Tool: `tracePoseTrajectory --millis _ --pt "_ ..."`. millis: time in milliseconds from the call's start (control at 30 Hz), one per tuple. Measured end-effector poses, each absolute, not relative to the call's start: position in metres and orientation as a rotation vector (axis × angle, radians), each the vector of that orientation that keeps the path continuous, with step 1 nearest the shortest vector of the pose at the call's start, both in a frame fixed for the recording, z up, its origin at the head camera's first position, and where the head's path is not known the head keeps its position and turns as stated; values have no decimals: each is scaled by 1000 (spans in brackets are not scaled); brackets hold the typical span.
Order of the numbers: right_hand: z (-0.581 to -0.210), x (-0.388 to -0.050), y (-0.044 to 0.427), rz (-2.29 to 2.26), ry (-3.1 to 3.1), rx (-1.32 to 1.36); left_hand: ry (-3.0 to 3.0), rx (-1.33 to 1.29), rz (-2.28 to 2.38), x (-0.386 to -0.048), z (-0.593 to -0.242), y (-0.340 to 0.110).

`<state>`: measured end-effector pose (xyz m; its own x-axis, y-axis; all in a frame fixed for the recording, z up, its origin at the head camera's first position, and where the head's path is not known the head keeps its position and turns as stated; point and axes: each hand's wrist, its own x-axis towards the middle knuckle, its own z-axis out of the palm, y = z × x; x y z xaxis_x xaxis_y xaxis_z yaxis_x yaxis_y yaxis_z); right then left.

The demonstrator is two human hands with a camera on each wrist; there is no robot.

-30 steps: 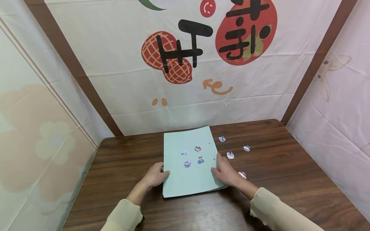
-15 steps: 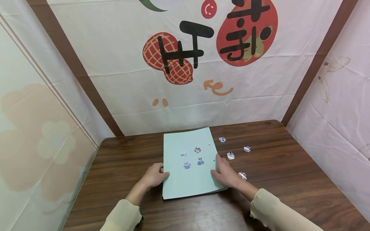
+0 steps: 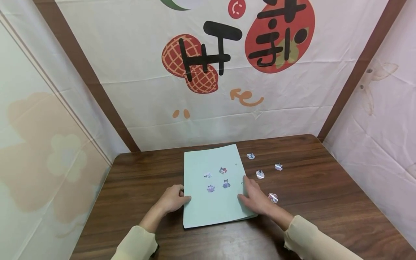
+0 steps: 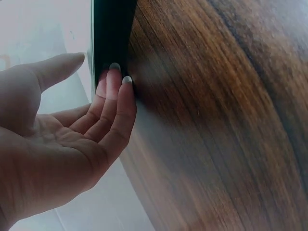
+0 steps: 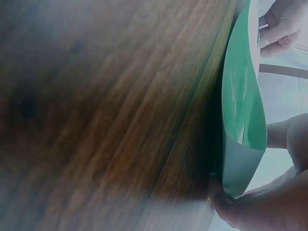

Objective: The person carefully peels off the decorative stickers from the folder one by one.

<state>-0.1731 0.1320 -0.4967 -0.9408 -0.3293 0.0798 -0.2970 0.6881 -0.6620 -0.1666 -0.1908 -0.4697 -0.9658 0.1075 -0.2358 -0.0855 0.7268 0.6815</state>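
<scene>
A pale green folder [image 3: 208, 209] lies at the middle of the table, several small cartoon stickers [image 3: 226, 183] on its cover. My left hand [image 3: 173, 198] grips its left edge, thumb on top. In the left wrist view, the curled fingers [image 4: 115, 96] reach beneath the dark underside. My right hand [image 3: 255, 196] holds the right edge, thumb over the cover. The right wrist view shows the folder's near end [image 5: 243, 96] bowed apart, brighter green inside, with a fingertip [image 5: 216, 192] low against the spine.
Several loose shiny stickers [image 3: 260, 174] lie on the brown wooden table [image 3: 302, 187], right of the folder. A printed white cloth [image 3: 146, 104] hangs behind the table's back edge, and more cloth [image 3: 367, 144] hangs along the right side.
The folder has slid slightly toward me, with both hands keeping their grip on its edges. The loose stickers have stayed in place on the table.
</scene>
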Motion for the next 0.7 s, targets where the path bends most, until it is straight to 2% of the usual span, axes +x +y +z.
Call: tracePoseTrajectory --millis 700 --pt "-491 -150 134 -1000 2859 -468 2731 136 819 -156 -461 -194"
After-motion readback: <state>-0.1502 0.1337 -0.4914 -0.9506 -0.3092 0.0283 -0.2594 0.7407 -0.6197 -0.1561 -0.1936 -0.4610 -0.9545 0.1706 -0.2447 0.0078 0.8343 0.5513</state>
